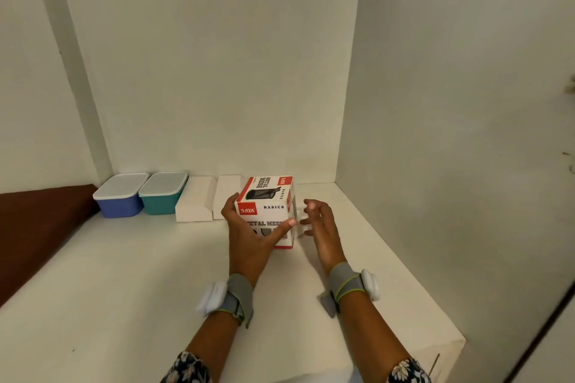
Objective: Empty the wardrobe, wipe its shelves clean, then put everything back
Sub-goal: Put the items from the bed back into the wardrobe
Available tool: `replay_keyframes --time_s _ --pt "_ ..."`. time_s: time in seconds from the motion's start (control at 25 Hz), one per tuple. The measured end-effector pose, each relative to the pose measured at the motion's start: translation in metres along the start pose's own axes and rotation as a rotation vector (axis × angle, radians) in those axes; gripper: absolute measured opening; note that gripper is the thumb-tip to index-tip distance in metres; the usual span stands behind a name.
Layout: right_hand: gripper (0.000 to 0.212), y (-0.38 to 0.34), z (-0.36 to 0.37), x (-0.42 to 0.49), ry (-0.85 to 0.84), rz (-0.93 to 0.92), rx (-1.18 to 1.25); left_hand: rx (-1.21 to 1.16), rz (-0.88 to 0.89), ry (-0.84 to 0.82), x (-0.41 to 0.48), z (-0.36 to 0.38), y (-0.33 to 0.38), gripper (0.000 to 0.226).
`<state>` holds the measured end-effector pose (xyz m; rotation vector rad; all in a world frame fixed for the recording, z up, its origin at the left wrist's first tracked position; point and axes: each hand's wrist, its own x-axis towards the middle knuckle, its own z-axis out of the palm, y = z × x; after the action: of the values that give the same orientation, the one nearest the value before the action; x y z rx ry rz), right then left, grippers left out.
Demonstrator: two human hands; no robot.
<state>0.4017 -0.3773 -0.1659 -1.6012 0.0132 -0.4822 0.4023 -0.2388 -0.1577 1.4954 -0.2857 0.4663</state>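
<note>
Red-and-white carton (270,196) upright on white wardrobe shelf (124,274), near back wall. Left grip (249,239) clasps carton: fingers on its left side, thumb across front face. Right grip (322,227) just right of carton, fingers loose and spread, holding nothing. Left of carton, row along back wall: near white box (225,193), far white box (194,200), teal tub (161,196), blue tub (119,200). Brown cloth (40,227) farthest left of carton.

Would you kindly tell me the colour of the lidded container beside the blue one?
The container is teal; the head view shows it best.
</note>
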Motion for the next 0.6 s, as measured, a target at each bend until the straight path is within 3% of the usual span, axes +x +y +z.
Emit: replay_keyframes --time_s 0.12,0.2,0.32,0.48,0.6 --pt "0.061 -0.006 -0.003 -0.007 0.021 -0.097 -0.012 -0.074 0.032 -0.028 0.008 0.030 0.005 0.089" --pt "0.062 -0.006 -0.007 -0.004 0.125 -0.134 -0.029 -0.091 0.038 -0.073 0.016 0.051 0.008 0.072" --pt "0.047 -0.004 -0.018 0.010 0.255 -0.121 0.029 -0.004 0.078 -0.142 0.027 0.079 0.003 0.052" --pt "0.045 0.009 -0.032 0.028 0.280 -0.100 0.037 0.266 0.062 -0.103 0.038 0.103 -0.018 0.047" --pt "0.044 0.029 -0.039 0.052 0.302 -0.072 0.040 0.175 0.030 -0.120 0.047 0.115 -0.036 0.048"
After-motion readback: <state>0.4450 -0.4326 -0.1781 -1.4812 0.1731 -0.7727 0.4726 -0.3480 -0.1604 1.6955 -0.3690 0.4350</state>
